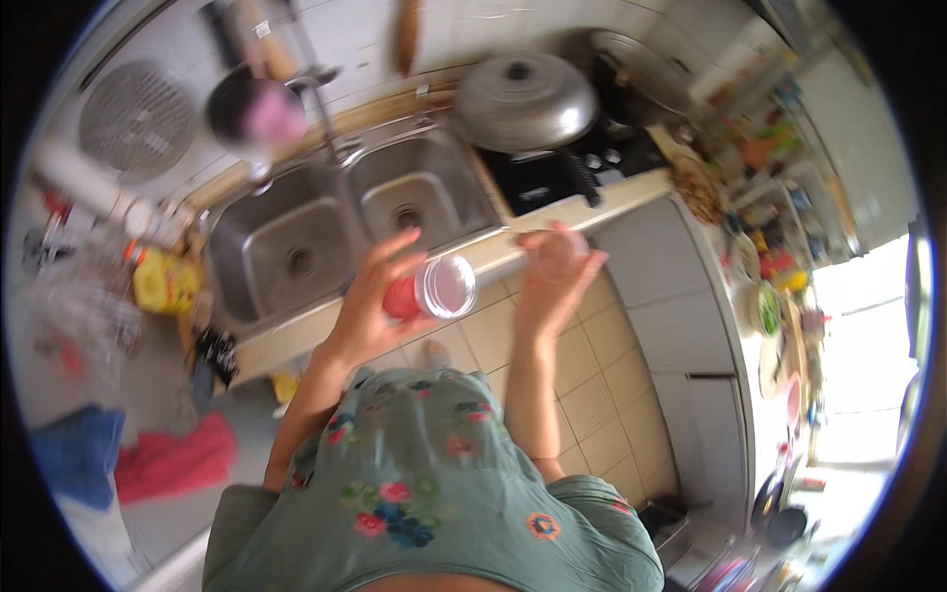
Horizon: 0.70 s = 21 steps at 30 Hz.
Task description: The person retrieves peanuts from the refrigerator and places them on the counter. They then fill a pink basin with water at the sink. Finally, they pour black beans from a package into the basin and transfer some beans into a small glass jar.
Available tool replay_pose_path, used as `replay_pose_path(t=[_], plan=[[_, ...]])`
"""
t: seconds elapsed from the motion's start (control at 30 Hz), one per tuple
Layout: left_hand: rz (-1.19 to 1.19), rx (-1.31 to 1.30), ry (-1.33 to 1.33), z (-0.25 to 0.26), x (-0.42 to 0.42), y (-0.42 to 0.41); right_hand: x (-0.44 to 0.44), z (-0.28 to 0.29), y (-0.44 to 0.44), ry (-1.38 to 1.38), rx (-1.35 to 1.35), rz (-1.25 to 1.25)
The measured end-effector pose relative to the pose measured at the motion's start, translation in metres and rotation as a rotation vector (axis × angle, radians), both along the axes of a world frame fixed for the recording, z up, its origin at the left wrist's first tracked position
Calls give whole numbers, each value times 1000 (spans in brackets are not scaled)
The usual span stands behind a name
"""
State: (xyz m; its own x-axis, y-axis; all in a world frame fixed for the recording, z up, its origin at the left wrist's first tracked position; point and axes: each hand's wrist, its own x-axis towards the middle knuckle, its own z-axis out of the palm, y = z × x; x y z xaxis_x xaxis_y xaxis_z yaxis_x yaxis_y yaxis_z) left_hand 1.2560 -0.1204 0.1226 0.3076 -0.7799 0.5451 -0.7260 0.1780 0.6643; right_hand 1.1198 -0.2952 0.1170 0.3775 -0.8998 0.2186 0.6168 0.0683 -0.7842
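My left hand (pixel 370 303) is closed around a clear plastic jar (pixel 446 287) that has a red label or red contents. The jar is tilted, its round end facing right. My right hand (pixel 551 274) is raised to the right of the jar and apart from it, palm up. A round translucent lid (pixel 560 255) seems to lie in its fingers, though blur hides the detail. Both hands are in front of the counter edge, near the double steel sink (pixel 285 248).
A lidded metal wok (pixel 521 103) sits on the black gas stove (pixel 525 185) beyond my right hand. A yellow bottle (pixel 164 280) stands left of the sink. The right-hand counter holds a bowl of chopped greens (pixel 768 309) and other dishes. Pans and a grey strainer (pixel 137 118) hang on the wall.
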Motion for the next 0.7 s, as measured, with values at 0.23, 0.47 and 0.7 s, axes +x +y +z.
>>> replay_pose_path(t=[0.23, 0.47, 0.7], plan=[[49, -305, 112, 13, 19, 13, -4, -23, 29, 270, 91, 205], [102, -241, 208, -6, 15, 17, 10, -27, 85, 305, 287, 361], [78, -308, 393, -9, 12, 18, 4, -34, 78, 433, 87, 512]])
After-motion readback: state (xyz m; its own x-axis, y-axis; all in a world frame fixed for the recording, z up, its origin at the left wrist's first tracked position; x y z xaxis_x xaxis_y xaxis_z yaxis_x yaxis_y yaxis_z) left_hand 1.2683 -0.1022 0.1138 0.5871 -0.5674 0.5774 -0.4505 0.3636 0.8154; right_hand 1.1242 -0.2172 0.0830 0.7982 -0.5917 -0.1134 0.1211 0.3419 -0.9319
